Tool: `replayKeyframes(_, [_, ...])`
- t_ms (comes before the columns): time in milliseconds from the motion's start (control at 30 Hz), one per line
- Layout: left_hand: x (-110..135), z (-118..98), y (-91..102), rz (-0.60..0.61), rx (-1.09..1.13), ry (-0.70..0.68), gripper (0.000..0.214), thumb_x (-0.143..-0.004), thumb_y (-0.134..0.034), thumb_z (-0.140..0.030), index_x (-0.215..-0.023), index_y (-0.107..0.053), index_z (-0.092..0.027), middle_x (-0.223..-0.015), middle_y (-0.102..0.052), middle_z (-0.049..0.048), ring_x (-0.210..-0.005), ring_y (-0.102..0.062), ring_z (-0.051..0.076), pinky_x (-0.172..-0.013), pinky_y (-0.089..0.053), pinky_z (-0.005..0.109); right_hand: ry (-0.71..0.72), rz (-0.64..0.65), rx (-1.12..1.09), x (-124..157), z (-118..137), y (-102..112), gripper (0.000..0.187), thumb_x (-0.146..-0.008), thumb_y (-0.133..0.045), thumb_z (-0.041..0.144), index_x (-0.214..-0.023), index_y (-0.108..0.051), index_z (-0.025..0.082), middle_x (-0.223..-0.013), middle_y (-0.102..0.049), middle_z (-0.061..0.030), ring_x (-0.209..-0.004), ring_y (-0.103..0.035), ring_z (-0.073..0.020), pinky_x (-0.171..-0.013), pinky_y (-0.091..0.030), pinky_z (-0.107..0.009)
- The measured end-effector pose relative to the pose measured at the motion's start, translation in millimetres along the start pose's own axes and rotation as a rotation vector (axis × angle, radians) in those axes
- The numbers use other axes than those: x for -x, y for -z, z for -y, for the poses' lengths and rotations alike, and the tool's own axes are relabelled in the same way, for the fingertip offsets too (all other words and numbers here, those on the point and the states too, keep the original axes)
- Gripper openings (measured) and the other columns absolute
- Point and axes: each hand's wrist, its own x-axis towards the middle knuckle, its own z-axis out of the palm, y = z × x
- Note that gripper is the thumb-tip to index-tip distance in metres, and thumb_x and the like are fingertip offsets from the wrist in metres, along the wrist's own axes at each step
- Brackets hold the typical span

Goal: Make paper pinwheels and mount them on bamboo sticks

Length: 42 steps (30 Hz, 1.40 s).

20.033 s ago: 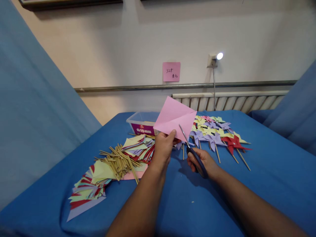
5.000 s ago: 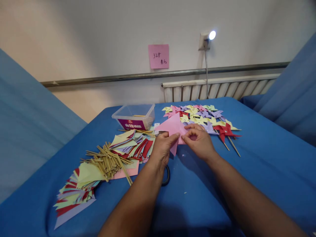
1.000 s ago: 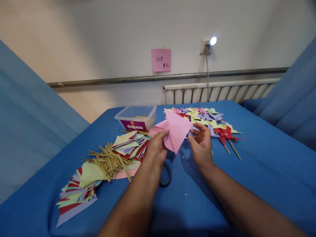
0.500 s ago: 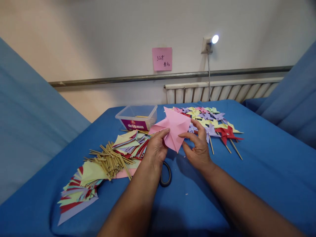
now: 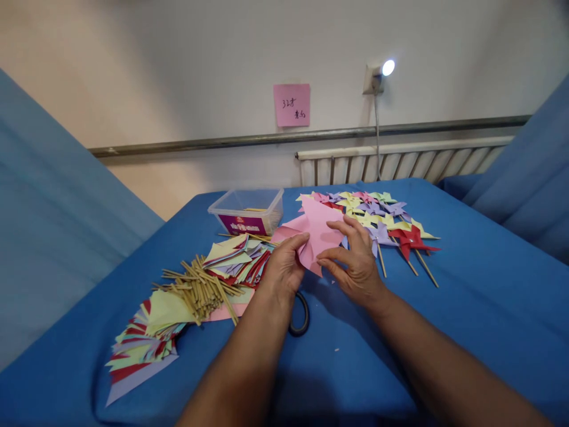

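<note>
A cut and partly folded pink paper sheet [image 5: 316, 228] is held above the blue table [image 5: 466, 308] between both my hands. My left hand [image 5: 284, 267] pinches its lower left part with thumb and fingers. My right hand [image 5: 355, 261] lies against its right side, thumb and forefinger closing on a flap, the other fingers spread. Dark scissors [image 5: 302, 314] rest on the table just under my left wrist, partly hidden by it.
Finished paper pinwheels [image 5: 386, 222] on sticks lie at the back right. A heap of wooden sticks [image 5: 200, 287] and stacks of coloured paper [image 5: 146, 338] lie to the left. A clear plastic box [image 5: 246, 210] stands behind them. A pink note [image 5: 291, 104] hangs on the wall.
My right hand has come in from beside the pink sheet and closed on its right flap. The sheet has dropped a little and folded inward. The left hand keeps its hold.
</note>
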Motion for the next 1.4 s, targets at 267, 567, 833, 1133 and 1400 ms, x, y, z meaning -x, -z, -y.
replayKeyframes(267, [-3.8, 14.8, 3.7, -0.042, -0.117, -0.065, 0.019, -0.056, -0.077, -0.005, -0.062, -0.061, -0.012, -0.058, -0.063, 0.0008, -0.052, -0.056, 0.009, -0.055, -0.045, 0.021, -0.176, -0.005, -0.030, -2.5, -6.6, 0.1, 0.010, -0.083, -0.065, 0.028, -0.074, -0.066, 0.024, -0.108, -0.066, -0.0041, -0.121, -0.048, -0.0289, -0.101, -0.035, -0.052])
replayKeyframes(567, [0.2, 5.8, -2.1, 0.020, 0.005, 0.052, 0.025, -0.066, -0.067, -0.004, -0.091, -0.068, -0.007, -0.080, -0.073, 0.0095, -0.065, -0.066, 0.017, -0.070, -0.054, 0.029, -0.115, -0.007, -0.031, -4.6, -11.3, 5.8, 0.010, -0.086, -0.057, 0.021, -0.088, -0.066, 0.026, -0.109, -0.066, -0.0038, -0.120, -0.050, -0.0271, -0.101, -0.037, -0.050])
replayKeyframes(833, [-2.1, -5.0, 0.7, 0.054, 0.054, 0.076, 0.034, -0.070, -0.063, -0.005, -0.104, -0.067, -0.009, -0.086, -0.073, 0.0092, -0.069, -0.068, 0.020, -0.075, -0.055, 0.032, 0.059, 0.132, 0.070, -7.1, -12.4, 12.8, 0.028, -0.079, -0.062, 0.015, -0.100, -0.068, 0.031, -0.136, -0.052, -0.0020, -0.133, -0.036, -0.0310, -0.104, -0.031, -0.053])
replayKeyframes(1133, [-5.2, 7.2, 4.2, 0.032, 0.002, 0.101, 0.028, -0.069, -0.067, -0.006, -0.097, -0.066, -0.006, -0.078, -0.071, 0.0085, -0.065, -0.066, 0.018, -0.068, -0.053, 0.028, 0.081, 0.112, 0.075, -6.8, -16.9, 12.1, 0.020, -0.084, -0.056, 0.015, -0.094, -0.067, 0.030, -0.108, -0.068, 0.0002, -0.118, -0.053, -0.0251, -0.101, -0.031, -0.047])
replayKeyframes(1400, [-1.0, 4.7, 1.4, 0.048, -0.033, 0.162, 0.025, -0.071, -0.064, -0.007, -0.097, -0.066, -0.009, -0.079, -0.071, 0.0080, -0.062, -0.065, 0.016, -0.064, -0.053, 0.026, 0.165, 0.227, 0.109, -5.9, -16.9, 12.2, 0.030, -0.082, -0.056, 0.010, -0.094, -0.069, 0.034, -0.119, -0.066, 0.0017, -0.124, -0.048, -0.0251, -0.104, -0.027, -0.050])
